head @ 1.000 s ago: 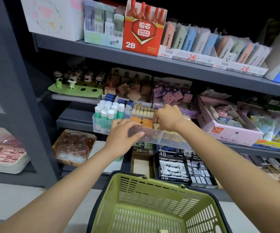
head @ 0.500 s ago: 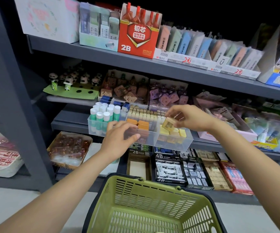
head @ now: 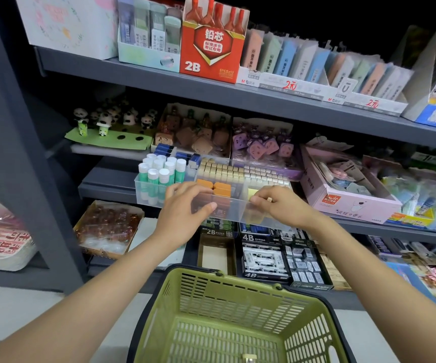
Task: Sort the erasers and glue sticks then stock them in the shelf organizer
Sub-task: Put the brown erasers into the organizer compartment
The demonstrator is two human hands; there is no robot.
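A clear plastic organizer (head: 147,196) stands on the middle shelf. Its left section holds upright glue sticks (head: 159,172) with white caps. Rows of beige erasers (head: 227,171) and two orange erasers (head: 222,188) fill the middle, and yellow erasers (head: 252,193) lie in the right section. My left hand (head: 183,213) grips the organizer's front wall, fingers over the rim and thumb on the outside. My right hand (head: 279,205) is over the front of the right section and pinches a small beige eraser (head: 269,199), mostly hidden by the fingers.
A green shopping basket (head: 238,323) sits below my arms, almost empty. A pink display box (head: 348,203) stands just right of the organizer, with character erasers behind it. Boxes of 2B and 4B erasers (head: 261,258) fill the lower shelf. A grey shelf post (head: 28,179) rises at the left.
My right hand lifted a beige eraser out to the right, then came back down with it to the front of the right section. My left hand stayed on the organizer's front wall.
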